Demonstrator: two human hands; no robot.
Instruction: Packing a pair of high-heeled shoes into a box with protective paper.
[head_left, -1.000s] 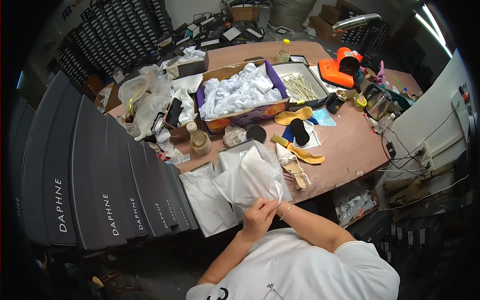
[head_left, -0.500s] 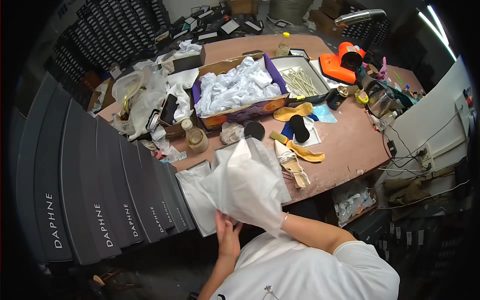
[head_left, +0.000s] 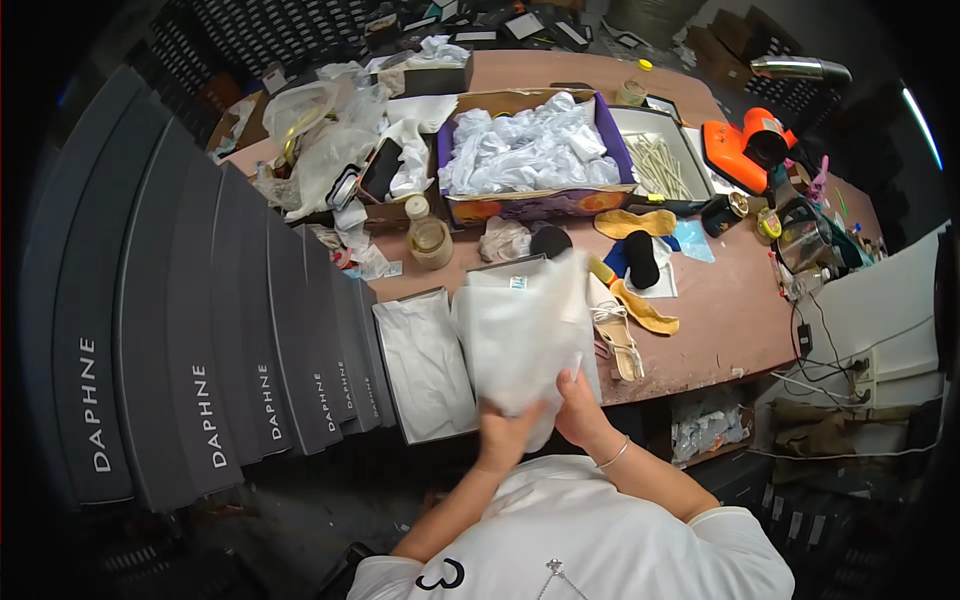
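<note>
A sheet of white tissue paper (head_left: 522,335), folded over and partly blurred, is held up in front of me at the table's near edge. My left hand (head_left: 506,436), smeared by motion, is closed on its lower left edge. With the thumb up, my right hand (head_left: 585,410) grips its lower right side. Left of the sheet lies an open shoebox part (head_left: 408,437) lined with white paper. Behind the sheet shows another dark-edged box part, mostly hidden. A cream lace-up shoe (head_left: 618,338) rests just to the right, apart from my hands.
Tall stacks of dark shoeboxes (head_left: 180,300) stand close on my left. Behind are a glass jar (head_left: 430,243), a purple carton (head_left: 619,150) of crumpled paper, and a tray (head_left: 700,165) of thin sticks. Yellow insoles (head_left: 648,308) and an orange device (head_left: 735,155) lie rightward.
The billowing sheet is gathered into a smaller, folded shape. My right hand, covered by it before, now shows at its lower right. My left hand has moved right onto its edge. The view has shifted.
</note>
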